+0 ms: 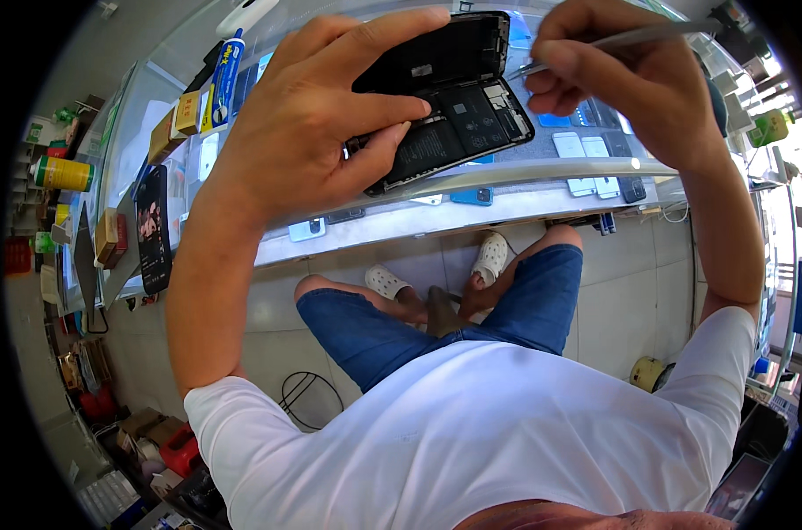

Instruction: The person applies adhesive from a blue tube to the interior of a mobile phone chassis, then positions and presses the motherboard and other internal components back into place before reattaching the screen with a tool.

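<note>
My left hand (304,128) grips an opened smartphone (476,124) over the glass counter. Its screen panel (472,53) is folded up along the far side, and the battery and inner parts lie exposed. My left thumb and a finger press at the phone's left part, while another finger reaches along the raised panel's top. In my right hand (639,84) is a pair of slim metal tweezers (657,34), pinched between thumb and fingers. Their tip points down-left, close to the phone's right edge; I cannot tell whether it touches.
Beneath the counter's glass (542,172) lie several phones, among them white phones (586,168) at the right. A blue-and-yellow glue tube (227,78), small boxes (164,134) and a dark phone with a lit screen (153,230) stand to the left.
</note>
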A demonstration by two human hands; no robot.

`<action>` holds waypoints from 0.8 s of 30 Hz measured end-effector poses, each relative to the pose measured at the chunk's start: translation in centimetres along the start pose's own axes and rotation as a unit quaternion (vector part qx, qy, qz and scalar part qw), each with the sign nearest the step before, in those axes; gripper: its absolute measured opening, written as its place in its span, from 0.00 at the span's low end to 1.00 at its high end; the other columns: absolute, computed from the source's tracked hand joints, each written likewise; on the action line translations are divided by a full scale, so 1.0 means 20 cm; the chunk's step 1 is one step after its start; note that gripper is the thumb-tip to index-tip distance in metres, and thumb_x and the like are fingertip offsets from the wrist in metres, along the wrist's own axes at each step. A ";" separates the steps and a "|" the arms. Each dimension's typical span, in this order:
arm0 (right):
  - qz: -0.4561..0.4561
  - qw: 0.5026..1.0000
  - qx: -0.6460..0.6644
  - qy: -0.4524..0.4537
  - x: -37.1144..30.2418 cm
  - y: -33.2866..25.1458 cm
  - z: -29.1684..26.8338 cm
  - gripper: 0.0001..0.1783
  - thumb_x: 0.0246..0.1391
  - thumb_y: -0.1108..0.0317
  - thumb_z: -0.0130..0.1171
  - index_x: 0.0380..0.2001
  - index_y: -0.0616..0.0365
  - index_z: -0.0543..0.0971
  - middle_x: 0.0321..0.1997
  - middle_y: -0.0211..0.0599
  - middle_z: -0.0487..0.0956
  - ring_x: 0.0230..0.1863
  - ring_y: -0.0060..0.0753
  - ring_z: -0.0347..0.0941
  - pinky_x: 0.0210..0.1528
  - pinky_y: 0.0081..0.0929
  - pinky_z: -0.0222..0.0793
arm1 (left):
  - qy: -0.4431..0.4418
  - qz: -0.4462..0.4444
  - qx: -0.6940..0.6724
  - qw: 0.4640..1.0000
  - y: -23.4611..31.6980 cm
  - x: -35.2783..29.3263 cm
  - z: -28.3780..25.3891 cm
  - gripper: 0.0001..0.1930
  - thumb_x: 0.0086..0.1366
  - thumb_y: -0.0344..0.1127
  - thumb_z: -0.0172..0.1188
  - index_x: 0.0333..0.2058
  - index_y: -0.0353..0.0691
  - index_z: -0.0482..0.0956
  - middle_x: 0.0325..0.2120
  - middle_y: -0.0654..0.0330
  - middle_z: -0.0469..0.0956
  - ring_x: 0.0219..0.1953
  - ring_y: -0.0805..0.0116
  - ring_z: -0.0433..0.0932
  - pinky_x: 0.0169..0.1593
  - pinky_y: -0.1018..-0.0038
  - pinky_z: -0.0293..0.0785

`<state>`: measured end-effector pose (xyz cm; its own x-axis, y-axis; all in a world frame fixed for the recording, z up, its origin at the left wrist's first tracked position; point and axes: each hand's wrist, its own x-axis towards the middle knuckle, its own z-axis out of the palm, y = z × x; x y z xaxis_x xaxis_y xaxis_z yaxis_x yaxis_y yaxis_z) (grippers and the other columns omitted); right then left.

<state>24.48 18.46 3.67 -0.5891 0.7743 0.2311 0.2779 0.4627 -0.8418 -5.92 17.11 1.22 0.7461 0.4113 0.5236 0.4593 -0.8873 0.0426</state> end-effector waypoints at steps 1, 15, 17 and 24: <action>0.004 1.000 0.009 -0.018 0.04 0.01 0.04 0.16 0.71 0.58 0.63 0.45 0.64 0.83 0.33 0.35 0.85 0.34 0.22 0.84 0.37 0.21 0.80 | -0.005 -0.004 0.002 1.000 0.00 0.00 0.00 0.13 0.54 0.28 0.65 0.38 0.42 0.93 0.68 0.56 0.75 0.53 0.54 0.75 0.59 0.64 0.70; 0.022 0.997 0.064 -0.037 0.12 0.13 0.25 0.07 0.70 0.69 0.62 0.40 0.63 0.82 0.31 0.30 0.82 0.27 0.13 0.77 0.28 0.14 0.71 | -0.022 -0.027 0.025 0.999 0.02 0.02 0.00 0.18 0.44 0.27 0.65 0.36 0.39 0.92 0.66 0.51 0.75 0.54 0.55 0.75 0.59 0.65 0.71; 0.008 0.998 0.045 -0.040 0.13 0.14 0.26 0.06 0.69 0.71 0.62 0.39 0.63 0.82 0.30 0.29 0.81 0.27 0.14 0.76 0.28 0.15 0.70 | -0.025 -0.026 0.028 0.999 0.01 0.02 0.00 0.18 0.44 0.27 0.65 0.37 0.39 0.92 0.67 0.51 0.75 0.55 0.55 0.75 0.60 0.64 0.71; -0.027 0.999 -0.026 -0.032 0.13 0.14 0.28 0.03 0.65 0.74 0.63 0.37 0.63 0.83 0.27 0.29 0.80 0.26 0.16 0.73 0.28 0.20 0.66 | -0.026 -0.024 0.043 0.998 0.02 0.02 0.00 0.19 0.44 0.27 0.64 0.38 0.39 0.93 0.67 0.50 0.75 0.55 0.55 0.75 0.60 0.64 0.69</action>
<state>19.49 19.42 -0.75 -0.6512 0.7192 0.2423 0.2825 0.5261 -0.8022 -5.41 16.98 1.41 0.7448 0.4659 0.4777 0.5338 -0.8456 -0.0076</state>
